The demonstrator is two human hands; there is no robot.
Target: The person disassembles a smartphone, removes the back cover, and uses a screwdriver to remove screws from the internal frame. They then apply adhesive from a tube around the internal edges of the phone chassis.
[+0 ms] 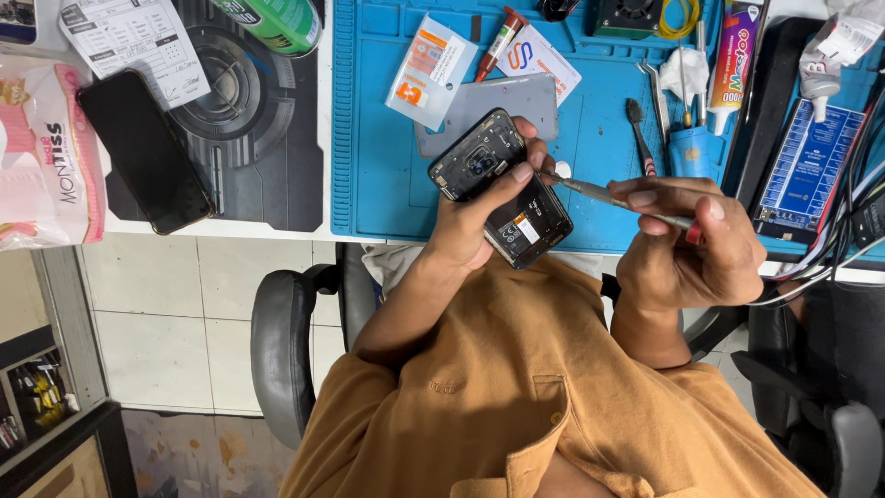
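Opened phone, its back cover off and dark insides showing, is held above the near edge of the blue work mat. Its long axis runs diagonally: the camera end points toward the mat's far left, the other end toward the person's chest. The left hand grips it from below, thumb laid across its middle, fingers closed around the far side. The right hand is closed around metal tweezers, whose tip touches the phone's right long edge.

Just beyond the phone lies a grey back cover on the mat, with small packets and a red tube farther back. A brush lies to the right. Bare mat shows left of the phone; another black phone lies well apart on the desk's left.
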